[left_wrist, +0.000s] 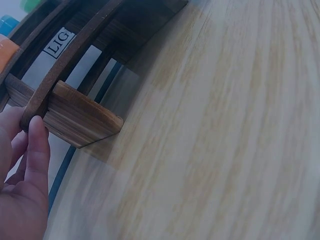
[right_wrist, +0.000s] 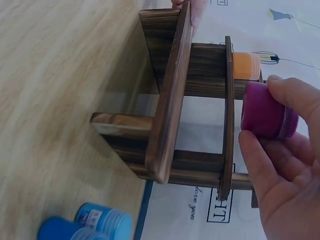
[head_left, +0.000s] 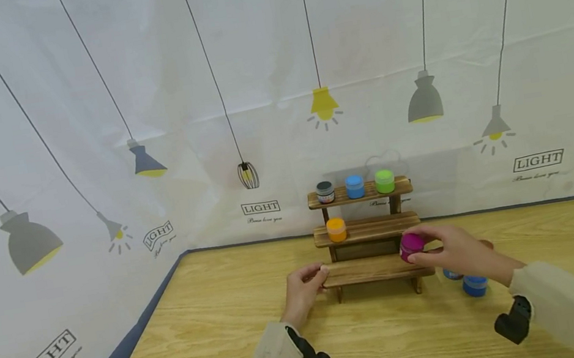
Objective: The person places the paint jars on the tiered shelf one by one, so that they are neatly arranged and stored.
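Observation:
A three-tier wooden shelf (head_left: 378,268) stands on the table. My left hand (head_left: 303,290) pinches the left end of its lowest tier between thumb and fingers, as the left wrist view also shows. In my right hand (head_left: 456,249) is a small jar with a magenta lid (head_left: 411,242), gripped between thumb and fingers in front of the shelf's right side. On the middle tier, at the left, sits an orange jar (head_left: 336,230). The top tier carries a black-lidded jar (head_left: 325,192), a blue jar (head_left: 355,187) and a green jar (head_left: 384,181).
Right of the shelf, a dark blue jar (head_left: 475,285) stands on the wooden table (head_left: 221,337), with another blue jar (head_left: 452,273) just behind it, partly under my right hand. A pale sheet (head_left: 281,142) printed with lamps hangs behind the table.

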`<state>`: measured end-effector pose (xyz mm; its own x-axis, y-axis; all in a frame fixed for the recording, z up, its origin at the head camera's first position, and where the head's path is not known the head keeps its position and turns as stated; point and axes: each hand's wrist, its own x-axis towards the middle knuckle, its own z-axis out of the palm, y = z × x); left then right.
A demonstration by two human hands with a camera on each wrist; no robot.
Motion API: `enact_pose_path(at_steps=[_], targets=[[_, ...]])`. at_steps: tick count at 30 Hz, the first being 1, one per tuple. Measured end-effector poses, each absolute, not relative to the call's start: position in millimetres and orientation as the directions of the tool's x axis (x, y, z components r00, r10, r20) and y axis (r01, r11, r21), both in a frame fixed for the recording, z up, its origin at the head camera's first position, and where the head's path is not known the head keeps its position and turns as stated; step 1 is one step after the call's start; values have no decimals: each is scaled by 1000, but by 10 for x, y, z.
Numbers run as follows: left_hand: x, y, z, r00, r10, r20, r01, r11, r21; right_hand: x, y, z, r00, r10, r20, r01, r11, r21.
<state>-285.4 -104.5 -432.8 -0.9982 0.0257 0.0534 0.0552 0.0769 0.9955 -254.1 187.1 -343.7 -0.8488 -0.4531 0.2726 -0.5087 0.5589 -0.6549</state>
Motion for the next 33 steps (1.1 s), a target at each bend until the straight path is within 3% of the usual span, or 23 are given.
enact_pose_path(at_steps=[14, 24, 33], targets=[[-2642, -1004, -4039, -998, 33, 46, 49, 85, 995, -2879, 1532, -3352, -826, -443, 348, -557, 553, -620], [-2824, -1044, -4286, -999, 25, 44, 46, 67, 997, -3058, 1366, -3355, -872, -398, 285, -480, 578, -660], [-2842, -1038, -4307, -999, 22, 43, 44, 68, 997, -3178, 1281, -3377, -859, -399, 321, -510, 607, -609]])
